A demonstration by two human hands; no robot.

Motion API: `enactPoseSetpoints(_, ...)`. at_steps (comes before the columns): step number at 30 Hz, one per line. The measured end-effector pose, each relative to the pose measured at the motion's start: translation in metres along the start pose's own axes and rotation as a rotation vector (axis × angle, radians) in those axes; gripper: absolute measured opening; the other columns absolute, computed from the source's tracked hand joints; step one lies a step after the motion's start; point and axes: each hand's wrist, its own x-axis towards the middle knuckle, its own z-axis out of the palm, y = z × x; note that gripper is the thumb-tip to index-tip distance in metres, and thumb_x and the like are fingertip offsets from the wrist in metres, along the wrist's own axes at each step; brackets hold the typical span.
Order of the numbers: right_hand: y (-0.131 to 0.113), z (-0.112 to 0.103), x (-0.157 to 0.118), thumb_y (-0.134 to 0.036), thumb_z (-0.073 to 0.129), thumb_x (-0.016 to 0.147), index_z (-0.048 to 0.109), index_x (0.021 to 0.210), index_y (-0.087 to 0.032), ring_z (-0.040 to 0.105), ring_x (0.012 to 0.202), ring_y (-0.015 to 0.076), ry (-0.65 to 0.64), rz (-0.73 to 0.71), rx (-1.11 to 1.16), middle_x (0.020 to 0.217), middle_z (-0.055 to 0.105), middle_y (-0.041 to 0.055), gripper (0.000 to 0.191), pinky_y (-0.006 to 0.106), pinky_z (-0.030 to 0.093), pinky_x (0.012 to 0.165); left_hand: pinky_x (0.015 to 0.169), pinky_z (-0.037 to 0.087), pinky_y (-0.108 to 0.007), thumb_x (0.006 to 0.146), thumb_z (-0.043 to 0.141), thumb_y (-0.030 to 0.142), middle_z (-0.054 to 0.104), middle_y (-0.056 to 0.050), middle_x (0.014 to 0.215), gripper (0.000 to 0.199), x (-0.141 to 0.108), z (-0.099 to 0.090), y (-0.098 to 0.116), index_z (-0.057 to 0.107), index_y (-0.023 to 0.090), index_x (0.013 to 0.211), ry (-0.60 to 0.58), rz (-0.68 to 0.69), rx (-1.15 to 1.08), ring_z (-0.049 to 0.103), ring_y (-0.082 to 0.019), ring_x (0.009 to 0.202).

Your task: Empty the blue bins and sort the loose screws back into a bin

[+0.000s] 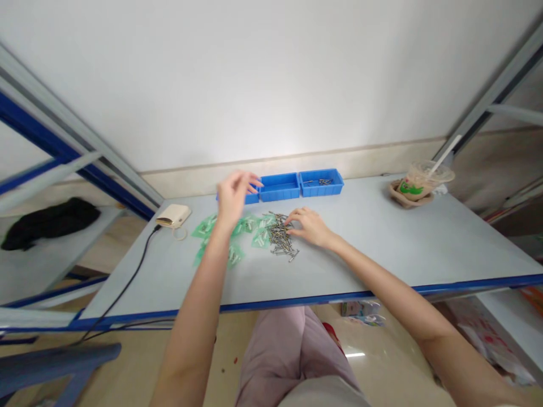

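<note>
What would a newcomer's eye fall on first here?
The three blue bins by the wall likely draw the eye first, the left one partly behind the left hand. Nearer lies a pile of slim metal pieces, the right hand at its right edge, green bags to its left. Far right stands a plastic drink cup.

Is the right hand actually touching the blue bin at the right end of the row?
Apart. The head view shows a strip of tabletop between the right hand and the bin behind it.
</note>
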Motion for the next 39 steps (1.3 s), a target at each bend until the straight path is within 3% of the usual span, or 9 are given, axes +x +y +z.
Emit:
enactPoseSetpoints(3, 0.010, 0.029, 0.011, -0.029, 0.064, 0.079, 0.066, 0.097, -0.026, 0.052, 0.096, 0.0216, -0.074, 0.001, -0.041, 0.099, 0.064, 0.0043, 0.019, 0.033, 0.037, 0.079, 0.060, 0.048, -0.023, 0.088, 0.041, 0.043, 0.067, -0.004, 0.073, 0.037, -0.009, 0.036, -0.025, 0.063, 0.013, 0.084, -0.218, -0.092, 0.066, 0.059, -0.011, 0.057)
enactPoseSetpoints(7, 0.021, 0.039, 0.015, -0.030, 0.065, 0.078, 0.067, 0.093, -0.027, 0.055, 0.093, 0.0191, -0.022, -0.006, 0.010, 0.096, 0.066, 0.0017, 0.015, 0.030, 0.035, 0.076, 0.065, 0.048, -0.023, 0.090, 0.037, 0.038, 0.068, -0.005, 0.078, 0.035, -0.016, 0.067, -0.050, 0.062, 0.014, 0.087, -0.231, -0.118, 0.187, 0.061, -0.013, 0.064)
enactPoseSetpoints(11, 0.029, 0.039, 0.015, -0.030, 0.066, 0.077, 0.067, 0.084, -0.024, 0.056, 0.089, 0.0187, 0.070, 0.083, 0.023, 0.089, 0.068, 0.0008, 0.009, 0.030, 0.034, 0.075, 0.084, 0.043, -0.030, 0.092, 0.034, 0.029, 0.065, -0.007, 0.096, 0.031, -0.021, 0.070, -0.049, 0.062, 0.016, 0.090, -0.124, 0.065, 0.497, 0.058, -0.018, 0.093)
enactPoseSetpoints(14, 0.037, 0.038, 0.016, -0.032, 0.064, 0.078, 0.068, 0.084, -0.024, 0.058, 0.083, 0.0181, 0.157, 0.187, 0.084, 0.085, 0.069, 0.0006, 0.010, 0.030, 0.036, 0.076, 0.095, 0.036, -0.035, 0.089, 0.043, 0.028, 0.058, -0.007, 0.115, 0.024, -0.026, 0.070, -0.043, 0.059, 0.019, 0.105, -0.212, 0.333, 0.675, 0.048, -0.021, 0.110)
enactPoseSetpoints(19, 0.053, 0.035, 0.018, -0.031, 0.059, 0.082, 0.069, 0.086, -0.024, 0.060, 0.082, 0.0184, 0.223, 0.238, 0.194, 0.088, 0.070, 0.0008, 0.013, 0.029, 0.040, 0.076, 0.089, 0.036, -0.034, 0.088, 0.045, 0.019, 0.060, -0.006, 0.108, 0.021, -0.031, 0.076, -0.044, 0.057, 0.019, 0.106, -0.446, 0.538, 0.821, 0.050, -0.019, 0.103)
enactPoseSetpoints(24, 0.057, 0.032, 0.018, -0.032, 0.053, 0.085, 0.069, 0.085, -0.023, 0.060, 0.080, 0.0186, 0.190, 0.260, 0.200, 0.082, 0.070, 0.0014, 0.018, 0.028, 0.041, 0.073, 0.084, 0.035, -0.034, 0.088, 0.048, 0.021, 0.063, -0.004, 0.094, 0.014, -0.032, 0.075, -0.047, 0.061, 0.019, 0.093, -0.457, 0.601, 0.868, 0.051, -0.019, 0.092)
enactPoseSetpoints(30, 0.045, 0.026, 0.016, -0.029, 0.043, 0.091, 0.064, 0.096, -0.022, 0.061, 0.084, 0.0164, 0.228, 0.170, 0.247, 0.094, 0.069, 0.0025, 0.023, 0.028, 0.040, 0.078, 0.079, 0.035, -0.034, 0.092, 0.040, 0.026, 0.063, -0.004, 0.081, 0.024, -0.032, 0.072, -0.040, 0.061, 0.016, 0.085, -0.400, 0.546, 0.861, 0.052, -0.019, 0.084)
enactPoseSetpoints(33, 0.041, 0.022, 0.012, -0.029, 0.044, 0.091, 0.062, 0.102, -0.022, 0.062, 0.082, 0.0160, 0.246, 0.097, 0.135, 0.098, 0.069, 0.0034, 0.022, 0.029, 0.038, 0.079, 0.078, 0.035, -0.034, 0.094, 0.035, 0.026, 0.063, -0.004, 0.081, 0.028, -0.033, 0.074, -0.037, 0.060, 0.016, 0.085, -0.411, 0.482, 0.826, 0.052, -0.018, 0.083)
enactPoseSetpoints(39, 0.045, 0.021, 0.010, -0.031, 0.048, 0.089, 0.064, 0.091, -0.022, 0.062, 0.079, 0.0173, 0.258, 0.095, -0.081, 0.086, 0.070, 0.0018, 0.018, 0.029, 0.032, 0.071, 0.079, 0.036, -0.032, 0.093, 0.038, 0.029, 0.065, -0.002, 0.085, 0.026, -0.036, 0.078, -0.036, 0.059, 0.017, 0.086, -0.443, 0.346, 0.675, 0.053, -0.017, 0.084)
